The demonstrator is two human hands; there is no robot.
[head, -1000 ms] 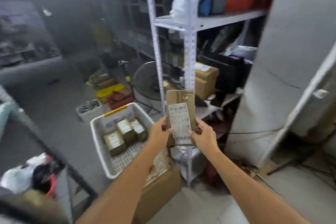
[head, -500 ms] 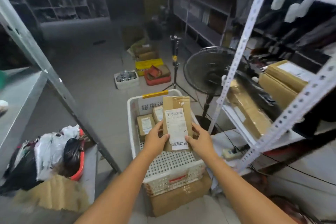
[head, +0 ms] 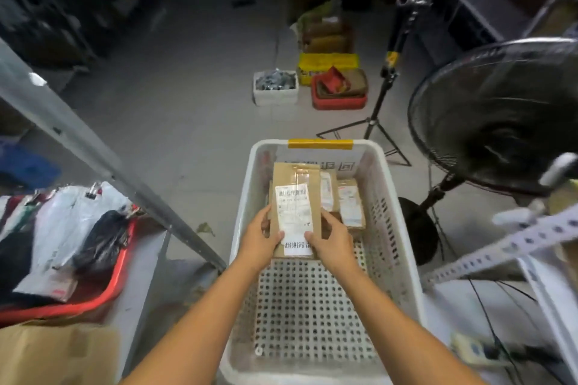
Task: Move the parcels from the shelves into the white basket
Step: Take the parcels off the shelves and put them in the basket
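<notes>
A flat brown cardboard parcel (head: 295, 197) with a white shipping label is held over the white basket (head: 397, 228), both of my hands gripping its near end. My left hand (head: 261, 241) holds its left edge and my right hand (head: 331, 239) its right edge. The basket has a perforated floor and a yellow strip on its far rim. Other brown labelled parcels (head: 350, 203) lie at the basket's far end, partly hidden behind the held parcel.
A black floor fan (head: 497, 112) stands right of the basket, with a tripod stand (head: 384, 94) behind. White perforated shelf rails (head: 513, 244) cross at right. A grey shelf post (head: 93, 147) and a red tray of bagged parcels (head: 62, 244) lie at left. Small bins (head: 275, 87) sit on the floor beyond.
My view has swung left from the shelf and down onto the basket. Both hands have carried the parcel from in front of the shelf to low over the basket's far half.
</notes>
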